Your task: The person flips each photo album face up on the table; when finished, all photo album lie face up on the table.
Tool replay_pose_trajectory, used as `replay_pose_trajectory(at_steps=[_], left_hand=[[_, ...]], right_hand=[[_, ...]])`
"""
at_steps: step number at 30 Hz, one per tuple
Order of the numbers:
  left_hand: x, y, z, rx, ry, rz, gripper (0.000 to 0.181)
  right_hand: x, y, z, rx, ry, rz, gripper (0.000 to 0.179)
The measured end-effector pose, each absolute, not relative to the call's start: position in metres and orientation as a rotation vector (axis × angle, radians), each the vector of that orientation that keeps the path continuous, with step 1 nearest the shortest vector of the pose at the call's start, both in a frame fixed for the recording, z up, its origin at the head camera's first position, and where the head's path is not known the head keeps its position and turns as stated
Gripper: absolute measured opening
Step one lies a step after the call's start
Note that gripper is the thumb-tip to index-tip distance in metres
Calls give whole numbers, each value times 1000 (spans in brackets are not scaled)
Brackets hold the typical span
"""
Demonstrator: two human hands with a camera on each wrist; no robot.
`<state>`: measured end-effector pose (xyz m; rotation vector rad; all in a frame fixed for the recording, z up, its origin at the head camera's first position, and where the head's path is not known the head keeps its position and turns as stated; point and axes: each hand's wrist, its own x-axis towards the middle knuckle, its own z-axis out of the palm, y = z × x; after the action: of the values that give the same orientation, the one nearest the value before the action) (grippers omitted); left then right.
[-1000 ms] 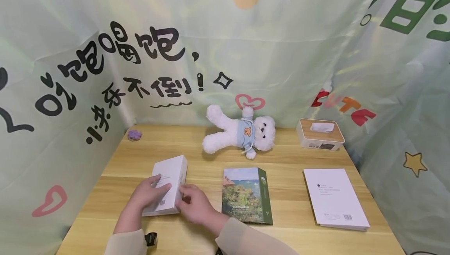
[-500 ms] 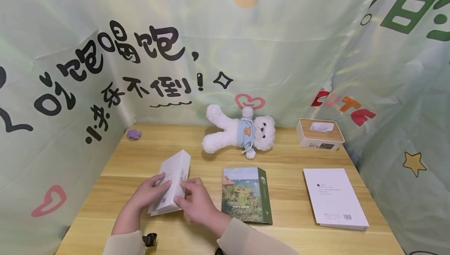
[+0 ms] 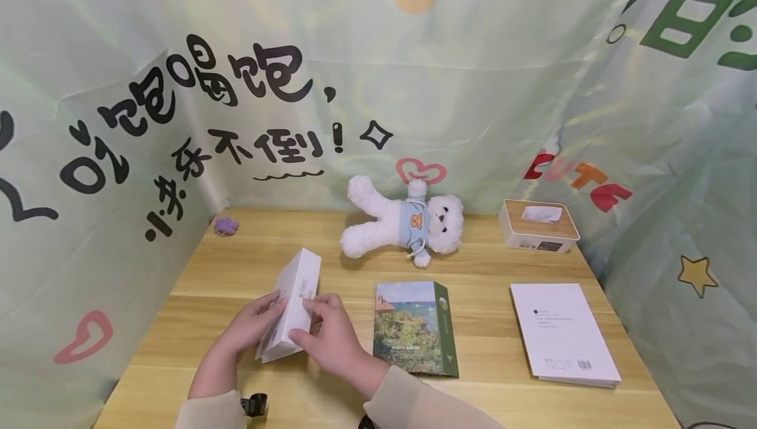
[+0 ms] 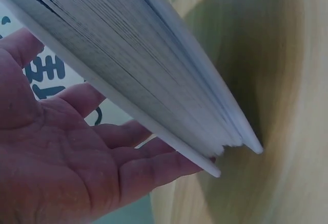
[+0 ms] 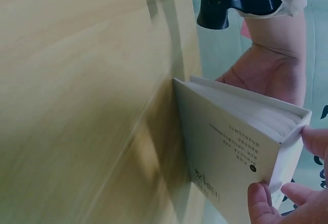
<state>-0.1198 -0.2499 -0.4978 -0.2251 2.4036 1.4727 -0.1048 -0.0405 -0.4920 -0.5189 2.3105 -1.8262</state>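
A thick white hardcover book (image 3: 300,288) is tilted up from the wooden table between both hands, its spine turned toward the right. On the left, my left hand (image 3: 251,324) supports the cover; in the left wrist view the fingers of this hand (image 4: 77,147) lie fairly straight against the outer cover, beside the page edges. My right hand (image 3: 334,340) pinches the spine. The right wrist view has its thumb and fingertips at the edges of the spine, with printed text on the book (image 5: 220,147) facing the camera.
A photo album (image 3: 408,330) lies right of the hands, and a second white book (image 3: 564,334) is farther right. Along the back are a white plush bear (image 3: 384,222), a tissue box (image 3: 541,232) and a small purple object (image 3: 226,226). Printed fabric walls surround the wooden table (image 3: 485,311).
The book has tilted up from lying nearly flat, and more of its spine shows. Both hands have turned slightly with it; the other objects stay put.
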Motion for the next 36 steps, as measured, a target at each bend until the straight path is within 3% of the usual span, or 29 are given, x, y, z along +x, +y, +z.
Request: replay_pose_trajectory(at_steps=[17,25,36], left_hand=[[-114,-256,-507,-311,2363,1613,72],[-107,-240,-472,-324,2462,1680,59],[-103,-221,-441,-288,2692,1495,67]], right_hand=[[-103,-43,-490,-571,2258,-1859,50],[-105,-46,-490,-439,2144,-2007,66],[-103,-48,-487,-335,1997,-2131,70]])
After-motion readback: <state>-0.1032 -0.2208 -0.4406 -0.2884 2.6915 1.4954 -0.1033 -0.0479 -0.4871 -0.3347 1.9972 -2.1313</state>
